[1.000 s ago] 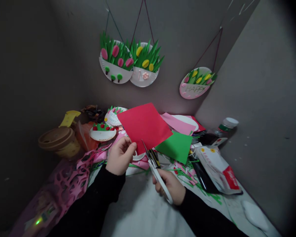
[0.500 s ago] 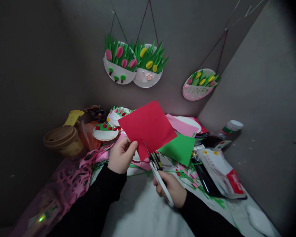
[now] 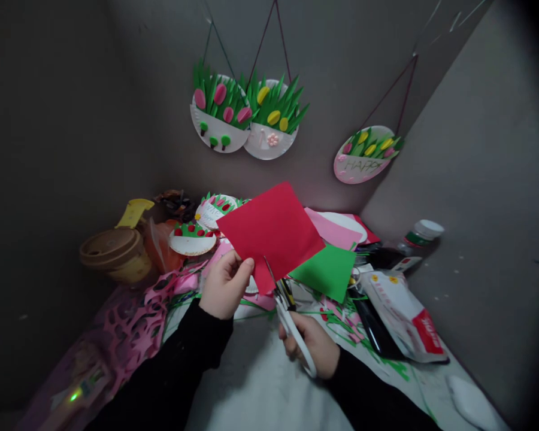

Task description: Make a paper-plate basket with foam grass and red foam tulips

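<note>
A square sheet of red paper (image 3: 272,230) is held up over the table, one corner pointing toward me. My left hand (image 3: 227,284) pinches its lower left edge between thumb and fingers. White-handled scissors (image 3: 291,329) are in my right hand (image 3: 312,344), fingers wrapped round the loops. Their blades lie at the paper's near corner, one showing over the red surface; how far any cut runs is hard to make out. Behind the red sheet, to the right, lies a green paper sheet (image 3: 330,272).
Paper-plate baskets with paper tulips (image 3: 224,134) hang on the wall. At left stand a lidded brown cup (image 3: 117,251) and pink cut-out paper (image 3: 137,335). Right are a plastic packet (image 3: 402,311), a white-capped bottle (image 3: 424,230) and a white mouse-shaped object (image 3: 471,401). Green scraps (image 3: 341,326) litter the table.
The red paper and my left hand have shifted very slightly to the right in view. The scissors stay at the same corner, with their handles slightly nearer together.
</note>
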The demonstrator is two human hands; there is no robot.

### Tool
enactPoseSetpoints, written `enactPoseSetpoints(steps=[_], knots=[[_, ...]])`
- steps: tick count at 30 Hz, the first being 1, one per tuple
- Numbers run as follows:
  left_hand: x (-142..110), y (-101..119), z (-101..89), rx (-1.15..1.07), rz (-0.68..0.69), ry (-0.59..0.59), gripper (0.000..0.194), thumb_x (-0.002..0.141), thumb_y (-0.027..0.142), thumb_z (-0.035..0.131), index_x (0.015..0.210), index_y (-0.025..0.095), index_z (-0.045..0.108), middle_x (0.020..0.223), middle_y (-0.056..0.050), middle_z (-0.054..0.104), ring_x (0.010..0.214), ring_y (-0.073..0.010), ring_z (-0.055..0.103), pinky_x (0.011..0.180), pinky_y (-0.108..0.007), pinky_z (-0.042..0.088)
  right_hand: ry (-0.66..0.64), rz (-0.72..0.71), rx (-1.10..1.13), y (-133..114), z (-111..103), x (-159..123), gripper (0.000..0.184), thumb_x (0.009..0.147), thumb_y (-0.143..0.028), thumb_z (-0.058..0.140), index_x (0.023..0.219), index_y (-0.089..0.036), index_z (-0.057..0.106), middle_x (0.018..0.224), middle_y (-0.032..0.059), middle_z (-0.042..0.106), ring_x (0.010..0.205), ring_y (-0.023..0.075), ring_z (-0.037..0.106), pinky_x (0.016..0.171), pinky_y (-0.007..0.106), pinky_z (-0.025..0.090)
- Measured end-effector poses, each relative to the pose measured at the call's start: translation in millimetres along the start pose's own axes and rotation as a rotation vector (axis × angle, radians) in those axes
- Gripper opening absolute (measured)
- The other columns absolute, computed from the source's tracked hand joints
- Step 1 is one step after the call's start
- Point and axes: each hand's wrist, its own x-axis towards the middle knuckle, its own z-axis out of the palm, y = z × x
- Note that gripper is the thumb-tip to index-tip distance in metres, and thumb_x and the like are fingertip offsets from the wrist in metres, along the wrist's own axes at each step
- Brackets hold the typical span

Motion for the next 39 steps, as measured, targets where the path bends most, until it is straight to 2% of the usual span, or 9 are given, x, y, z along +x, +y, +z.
enactPoseSetpoints(steps=[18, 31, 39], knots=[[-0.9, -1.9, 1.5, 0.029, -0.006, -0.029, 0.021, 0.080, 0.034, 0.052, 0.069, 0.018, 0.045, 0.045, 0.010, 0.040, 0.034, -0.0036, 0.033, 0.037, -0.017, 0.027, -0.003, 0.030, 0.036, 3.9, -2.2, 1.2, 0.018, 0.050, -0.014, 0.044, 0.067, -0.018, 0.048, 0.045, -0.0079, 0.045, 0.038, 0.0057, 0.035, 0.039, 0.018, 0.027], [-1.5, 7.3, -0.1, 0.055, -0.023, -0.022, 0.017, 0.079, 0.030, 0.052, 0.068, 0.018, 0.047, 0.048, 0.009, 0.041, 0.037, -0.0039, 0.030, 0.036, -0.017, 0.022, 0.009, -0.010, -0.005, 5.4, -2.5, 1.9, 0.017, 0.052, -0.011, 0.047, 0.067, -0.018, 0.048, 0.048, -0.0078, 0.043, 0.041, 0.0054, 0.035, 0.040, 0.018, 0.026], [-1.7, 2.8, 2.0, 0.080, -0.046, -0.049, 0.021, 0.079, 0.033, 0.052, 0.066, 0.017, 0.046, 0.049, 0.008, 0.040, 0.041, -0.0051, 0.033, 0.040, -0.018, 0.024, -0.078, 0.027, 0.102, 19.5, -3.4, 2.1, 0.023, 0.051, -0.012, 0.044, 0.073, -0.017, 0.049, 0.050, -0.0061, 0.048, 0.043, 0.0084, 0.045, 0.042, 0.019, 0.036]])
